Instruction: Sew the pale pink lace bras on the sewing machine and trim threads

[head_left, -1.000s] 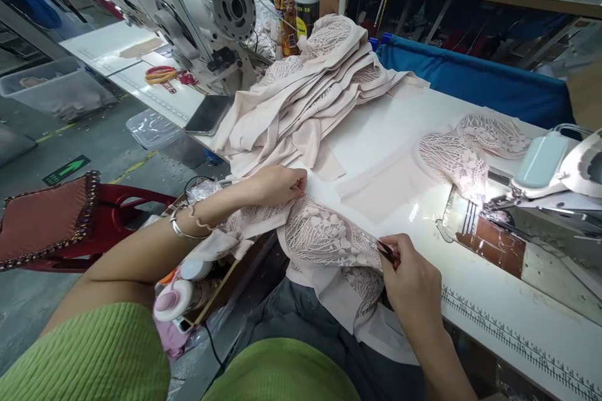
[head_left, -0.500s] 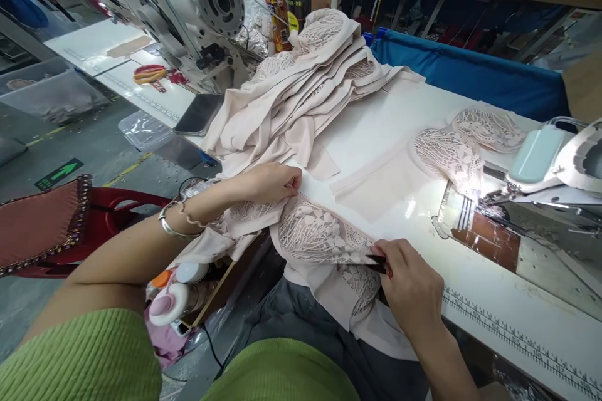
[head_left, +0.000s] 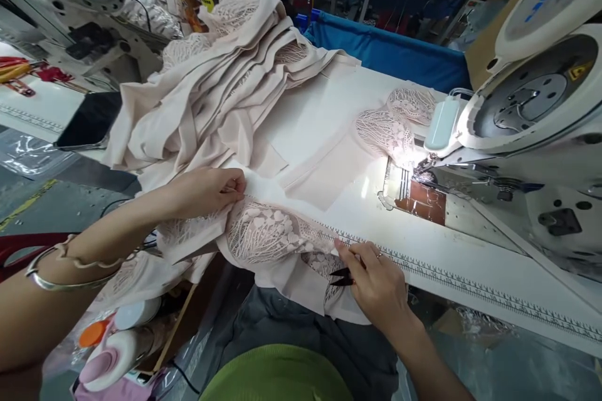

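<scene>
A beige lace bra (head_left: pixel 263 235) lies over the table's front edge and hangs down toward my lap. My left hand (head_left: pixel 211 191) is closed, pinching the upper edge of its lace cup at the left. My right hand (head_left: pixel 379 288) keeps a small pair of black-bladed thread snips (head_left: pixel 342 277) in its palm, the blades pointing left and a little apart. The thumb and forefinger of that hand meet at the right end of the cup's edge. How the fingers wrap the snips' handles is hidden.
A heap of beige bra pieces (head_left: pixel 202 94) covers the table's left. At right, a lit sewing machine (head_left: pixel 540 138) has another lace piece (head_left: pixel 383 131) by its needle. A phone (head_left: pixel 89 119) lies far left. Bottles (head_left: pixel 117 354) stand low at left; a blue cloth bin (head_left: pixel 385 44) is behind.
The view has swung right, bringing more of the sewing machine in. The snips have dropped from the lace edge to below it, and my right thumb and forefinger now pinch that edge.
</scene>
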Demonstrator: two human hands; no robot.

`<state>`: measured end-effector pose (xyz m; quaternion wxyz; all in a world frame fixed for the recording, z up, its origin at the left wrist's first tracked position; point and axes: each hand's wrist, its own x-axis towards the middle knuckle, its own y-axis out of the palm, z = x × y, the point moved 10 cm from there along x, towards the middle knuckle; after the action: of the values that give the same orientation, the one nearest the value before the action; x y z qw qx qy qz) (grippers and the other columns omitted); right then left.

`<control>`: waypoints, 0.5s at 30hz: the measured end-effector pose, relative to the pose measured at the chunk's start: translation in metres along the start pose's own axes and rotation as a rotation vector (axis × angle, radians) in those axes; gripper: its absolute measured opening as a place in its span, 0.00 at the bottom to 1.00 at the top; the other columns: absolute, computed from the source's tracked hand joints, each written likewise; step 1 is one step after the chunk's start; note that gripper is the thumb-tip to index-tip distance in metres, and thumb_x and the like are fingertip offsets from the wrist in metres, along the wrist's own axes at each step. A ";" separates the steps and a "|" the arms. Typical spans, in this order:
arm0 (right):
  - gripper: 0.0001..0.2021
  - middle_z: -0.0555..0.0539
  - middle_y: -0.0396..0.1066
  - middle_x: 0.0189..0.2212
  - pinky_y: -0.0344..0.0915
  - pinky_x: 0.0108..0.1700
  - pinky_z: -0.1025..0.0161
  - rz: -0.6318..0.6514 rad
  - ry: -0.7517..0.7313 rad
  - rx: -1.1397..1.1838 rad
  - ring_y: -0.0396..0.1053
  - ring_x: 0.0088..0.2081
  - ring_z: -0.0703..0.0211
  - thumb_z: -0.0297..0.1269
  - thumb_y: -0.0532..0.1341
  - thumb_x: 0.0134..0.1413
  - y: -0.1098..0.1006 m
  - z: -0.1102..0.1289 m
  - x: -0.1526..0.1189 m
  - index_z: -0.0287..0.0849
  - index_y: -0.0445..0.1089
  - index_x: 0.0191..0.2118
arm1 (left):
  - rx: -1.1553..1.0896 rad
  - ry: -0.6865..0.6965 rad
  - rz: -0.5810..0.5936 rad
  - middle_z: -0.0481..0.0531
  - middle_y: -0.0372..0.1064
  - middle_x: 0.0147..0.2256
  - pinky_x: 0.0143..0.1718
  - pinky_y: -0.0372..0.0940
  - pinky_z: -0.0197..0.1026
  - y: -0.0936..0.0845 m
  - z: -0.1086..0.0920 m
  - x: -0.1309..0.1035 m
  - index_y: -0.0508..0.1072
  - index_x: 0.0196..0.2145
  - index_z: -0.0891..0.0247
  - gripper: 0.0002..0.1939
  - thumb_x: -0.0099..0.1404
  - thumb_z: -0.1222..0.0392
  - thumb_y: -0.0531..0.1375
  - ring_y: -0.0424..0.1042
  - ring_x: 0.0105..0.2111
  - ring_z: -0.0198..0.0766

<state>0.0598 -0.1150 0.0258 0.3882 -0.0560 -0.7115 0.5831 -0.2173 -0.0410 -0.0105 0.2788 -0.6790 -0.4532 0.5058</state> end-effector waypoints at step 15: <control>0.14 0.45 0.77 0.30 0.64 0.30 0.63 -0.134 0.035 -0.028 0.74 0.33 0.57 0.22 0.53 0.66 -0.004 0.010 -0.006 0.37 0.77 0.42 | -0.033 0.011 -0.057 0.53 0.76 0.32 0.31 0.59 0.39 -0.005 -0.004 -0.005 0.69 0.33 0.61 0.07 0.64 0.58 0.54 0.72 0.30 0.43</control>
<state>0.0594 -0.1277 0.0260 0.4378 -0.0236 -0.7150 0.5445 -0.2150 -0.0429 -0.0030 0.2842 -0.6731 -0.4791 0.4865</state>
